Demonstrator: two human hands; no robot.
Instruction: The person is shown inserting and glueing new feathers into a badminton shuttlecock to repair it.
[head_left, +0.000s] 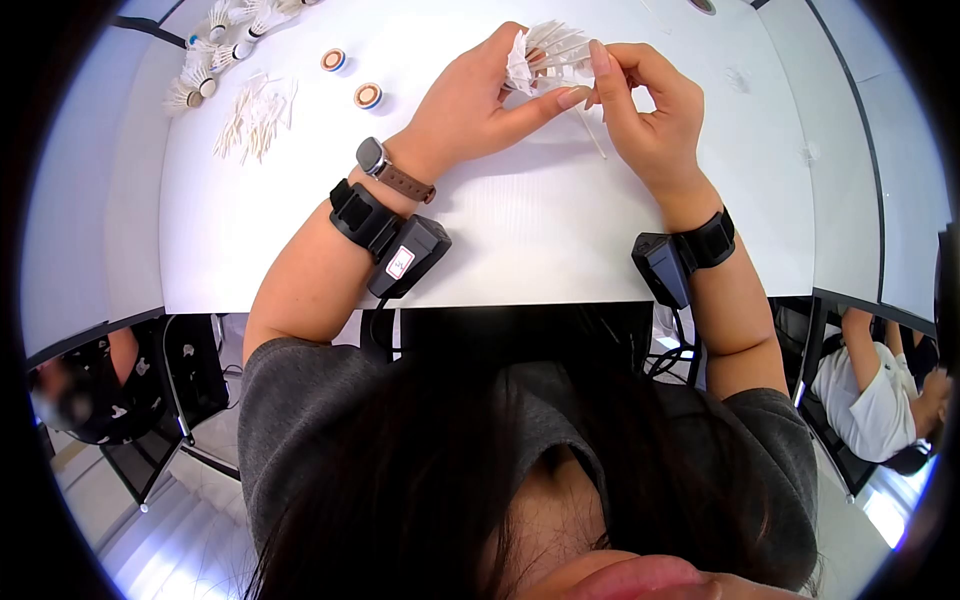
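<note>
My left hand (pixel 478 100) grips a white feather shuttlecock (pixel 545 55) over the far middle of the white table (pixel 520 230). My right hand (pixel 640 105) pinches a thin feather stem (pixel 592 140) at the shuttlecock's side, the stem slanting down toward the table. The two hands touch at the fingertips. Both wrists wear black strapped devices, and the left also carries a watch.
A heap of loose white feathers (pixel 255 115) lies at the far left. Several finished shuttlecocks (pixel 205 60) line the far left edge. Two round cork bases (pixel 350 78) sit beside the heap. Other people sit at the lower left (pixel 95 385) and right (pixel 880 390).
</note>
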